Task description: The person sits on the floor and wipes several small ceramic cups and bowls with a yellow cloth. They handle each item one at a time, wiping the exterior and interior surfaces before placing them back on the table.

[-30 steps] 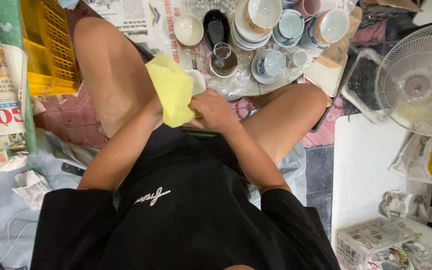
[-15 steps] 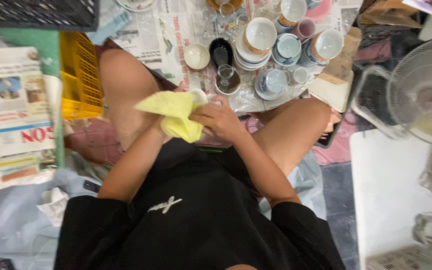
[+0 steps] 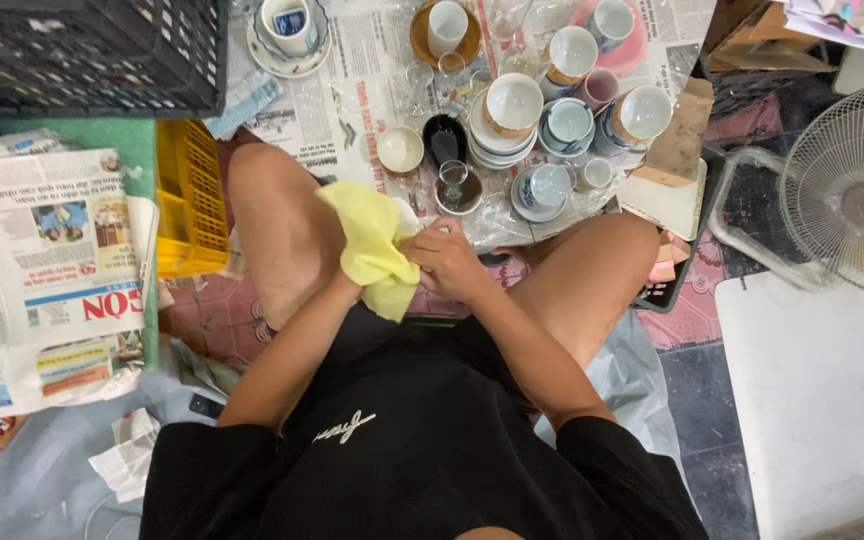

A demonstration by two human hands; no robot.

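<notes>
Both hands meet over the lap: the left hand hidden inside the yellow cloth, the right hand gripping a mostly cloth-covered white dish beside it.

**A home floor turned into a dish-sorting spot**

I see a lived-in domestic room, not a shop counter or workshop bench. I sit on a tiled floor, and just beyond my hands, where they close on a yellow cloth, spread newspaper carries a crowd of household crockery: stacked cups and saucers, a small white bowl, a glass. To the left of the grip stand a yellow plastic crate and a black crate, with more newspapers piled beside them. Well off to the right, a white electric fan stands on the floor. Crumpled plastic sheeting lies on the near left.
</notes>
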